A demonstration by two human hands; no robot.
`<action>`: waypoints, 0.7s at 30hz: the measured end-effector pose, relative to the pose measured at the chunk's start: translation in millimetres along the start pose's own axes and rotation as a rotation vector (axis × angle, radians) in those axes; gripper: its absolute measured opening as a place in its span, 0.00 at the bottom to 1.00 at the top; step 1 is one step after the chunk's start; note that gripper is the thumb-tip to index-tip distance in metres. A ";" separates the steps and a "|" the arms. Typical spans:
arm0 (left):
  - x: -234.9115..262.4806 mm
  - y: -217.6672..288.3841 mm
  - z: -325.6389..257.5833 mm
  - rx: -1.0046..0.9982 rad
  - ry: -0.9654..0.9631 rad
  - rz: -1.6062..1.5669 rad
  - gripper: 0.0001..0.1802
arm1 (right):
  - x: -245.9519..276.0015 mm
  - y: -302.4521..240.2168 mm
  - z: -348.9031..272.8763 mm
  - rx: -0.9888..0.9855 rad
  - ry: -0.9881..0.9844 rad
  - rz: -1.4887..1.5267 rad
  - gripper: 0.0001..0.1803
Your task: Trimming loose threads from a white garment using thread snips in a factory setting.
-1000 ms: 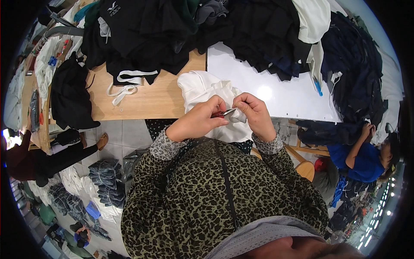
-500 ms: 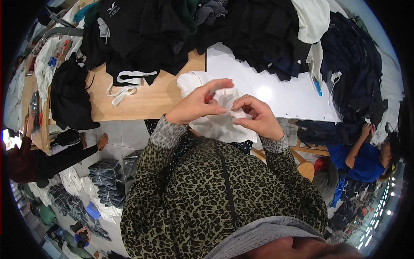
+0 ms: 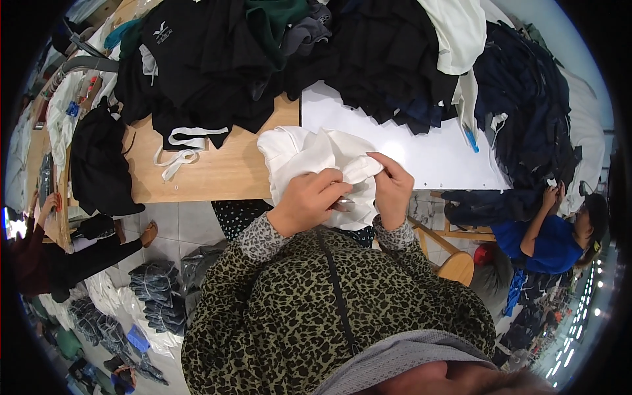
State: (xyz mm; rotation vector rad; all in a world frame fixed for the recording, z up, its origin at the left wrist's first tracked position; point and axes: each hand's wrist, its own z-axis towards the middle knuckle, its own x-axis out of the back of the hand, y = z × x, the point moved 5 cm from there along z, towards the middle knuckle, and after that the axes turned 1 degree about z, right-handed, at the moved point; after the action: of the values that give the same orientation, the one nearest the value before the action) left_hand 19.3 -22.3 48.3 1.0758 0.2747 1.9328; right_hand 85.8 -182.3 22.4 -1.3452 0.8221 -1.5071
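Observation:
A white cloth garment lies bunched at the table's near edge and partly hangs over it toward my lap. My right hand pinches a gathered fold of it between thumb and fingers. Close beside, on the left, my left hand is closed around small metal thread snips, mostly hidden in the fingers. Its fingertips are against the white cloth; whether they also grip it I cannot tell.
Black garments are heaped along the table's far side. A white drawstring lies on the wooden top. Dark navy garments pile at the right, near a person in blue. A wooden stool stands below right.
My left hand has come down from above the cloth and closed near the fold. My right hand has lifted a bunched part of the cloth. The whole view has shifted slightly.

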 end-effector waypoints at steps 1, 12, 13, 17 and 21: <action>-0.7 -1.1 -3.3 0.005 0.003 0.018 0.20 | -9.5 17.7 -3.5 -0.335 -0.078 0.457 0.12; -0.2 -7.1 -18.3 0.025 0.022 0.054 0.20 | -25.2 -0.7 -12.8 -0.453 -0.173 0.990 0.28; 0.7 -6.4 -18.5 0.018 0.030 0.062 0.20 | -25.3 -0.1 -12.9 -0.443 -0.173 0.979 0.29; -0.1 -10.2 -24.2 0.012 0.037 0.123 0.20 | -24.0 -7.3 -9.6 -0.503 -0.171 1.055 0.31; 0.3 -6.2 -21.4 0.000 0.010 0.117 0.21 | -28.0 -2.4 -11.3 -0.535 -0.196 1.146 0.31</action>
State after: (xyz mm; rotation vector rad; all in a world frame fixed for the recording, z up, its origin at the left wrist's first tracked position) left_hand 6.3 -13.9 32.2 1.1033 0.2217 2.0422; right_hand 73.6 -156.5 12.5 -1.0033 1.5615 -0.2587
